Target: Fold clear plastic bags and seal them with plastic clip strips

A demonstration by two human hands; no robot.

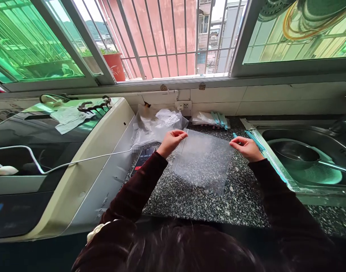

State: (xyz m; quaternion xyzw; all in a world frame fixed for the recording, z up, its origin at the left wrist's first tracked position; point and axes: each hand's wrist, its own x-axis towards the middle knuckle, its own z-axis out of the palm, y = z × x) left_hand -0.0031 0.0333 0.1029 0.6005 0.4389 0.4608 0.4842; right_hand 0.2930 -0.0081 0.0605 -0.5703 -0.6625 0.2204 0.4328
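Observation:
A clear plastic bag (204,162) is stretched between my hands above the speckled counter (173,202). Its top left corner is pinched by my left hand (173,142), thumb against fingers. My right hand (247,148) pinches the top right corner in the same way. The bag hangs tilted, flat and see-through, with the counter's speckles showing behind it. Left of the bag, close to my left forearm, lies a phone (143,158) with a timer on its screen. Beyond my hands, a stack of clear bags with blue strips (211,119) lies against the wall.
Crumpled plastic (161,122) lies at the back left, below a wall socket (184,105). A large white appliance (101,181) borders the counter's left, a white cable (90,160) crossing it. To the right, blue strips (255,140) lie along the sink (297,189), which holds a pan (293,153).

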